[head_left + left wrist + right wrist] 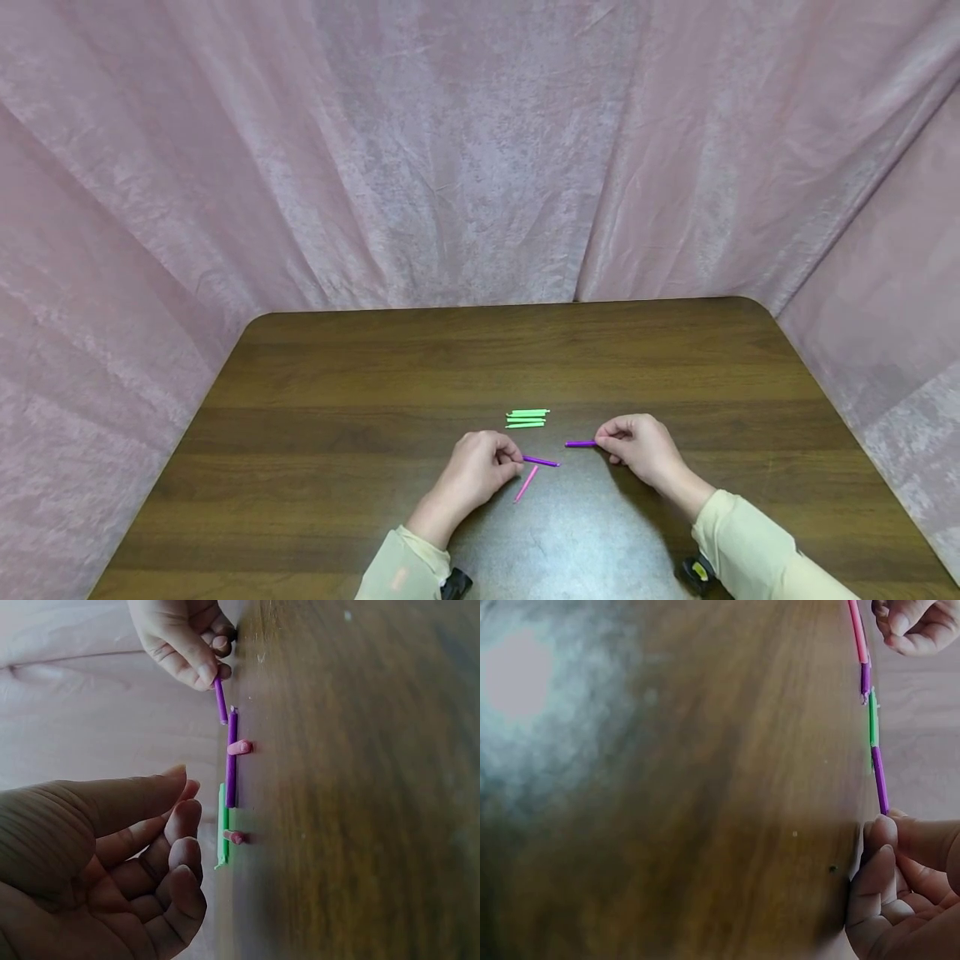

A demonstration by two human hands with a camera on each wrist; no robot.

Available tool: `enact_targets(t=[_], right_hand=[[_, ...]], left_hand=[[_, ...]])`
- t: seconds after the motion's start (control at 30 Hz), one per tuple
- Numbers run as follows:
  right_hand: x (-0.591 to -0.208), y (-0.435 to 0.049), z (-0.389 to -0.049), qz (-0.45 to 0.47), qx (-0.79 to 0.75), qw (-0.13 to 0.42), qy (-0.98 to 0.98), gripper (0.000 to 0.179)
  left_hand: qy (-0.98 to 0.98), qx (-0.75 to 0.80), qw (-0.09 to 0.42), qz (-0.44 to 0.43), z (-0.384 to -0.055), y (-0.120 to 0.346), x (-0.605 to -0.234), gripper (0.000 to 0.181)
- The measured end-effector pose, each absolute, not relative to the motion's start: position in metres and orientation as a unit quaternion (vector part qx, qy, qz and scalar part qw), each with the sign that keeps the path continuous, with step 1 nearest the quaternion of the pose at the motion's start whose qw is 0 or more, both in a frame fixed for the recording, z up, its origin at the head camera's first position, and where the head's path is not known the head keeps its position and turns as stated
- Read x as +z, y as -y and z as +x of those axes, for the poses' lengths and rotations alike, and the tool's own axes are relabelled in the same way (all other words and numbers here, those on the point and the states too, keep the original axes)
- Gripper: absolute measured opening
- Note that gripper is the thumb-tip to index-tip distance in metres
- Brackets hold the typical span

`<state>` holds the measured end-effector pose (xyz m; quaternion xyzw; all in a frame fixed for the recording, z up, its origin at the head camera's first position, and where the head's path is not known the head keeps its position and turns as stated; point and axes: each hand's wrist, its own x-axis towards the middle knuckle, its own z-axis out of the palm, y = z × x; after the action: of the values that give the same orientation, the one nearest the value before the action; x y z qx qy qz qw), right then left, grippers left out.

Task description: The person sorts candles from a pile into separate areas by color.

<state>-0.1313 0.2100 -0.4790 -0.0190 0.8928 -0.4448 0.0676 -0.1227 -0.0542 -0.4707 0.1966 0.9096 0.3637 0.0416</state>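
Observation:
My right hand (639, 446) pinches one end of a thin purple candle (580, 444) between thumb and fingertips. The candle's free end points left, low over the table. Another purple candle (542, 461) lies beside my left hand (476, 468). In the left wrist view, a gap shows between that candle (232, 765) and the loosely bent left fingers, which hold nothing. A pink candle (526, 484) lies slanted below it. The left wrist view shows a second pink candle (234, 837), hidden in the head view. Several green candles (527, 419) lie side by side farther back.
The brown wooden table (337, 367) has rounded far corners. Pink curtains (465, 150) hang behind it and along both sides. A dark wrist device (697, 573) sits at the right sleeve, and another (455, 585) at the left sleeve.

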Motion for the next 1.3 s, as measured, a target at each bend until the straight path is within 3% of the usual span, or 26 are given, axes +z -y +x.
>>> enact_targets(t=[1.3], right_hand=[[-0.4767,-0.2108,-0.1347,-0.032,-0.397,0.054,-0.916,0.004]], left_hand=[[-0.916,0.352,0.036,0.187,-0.1288,0.0552,-0.4708,0.011]])
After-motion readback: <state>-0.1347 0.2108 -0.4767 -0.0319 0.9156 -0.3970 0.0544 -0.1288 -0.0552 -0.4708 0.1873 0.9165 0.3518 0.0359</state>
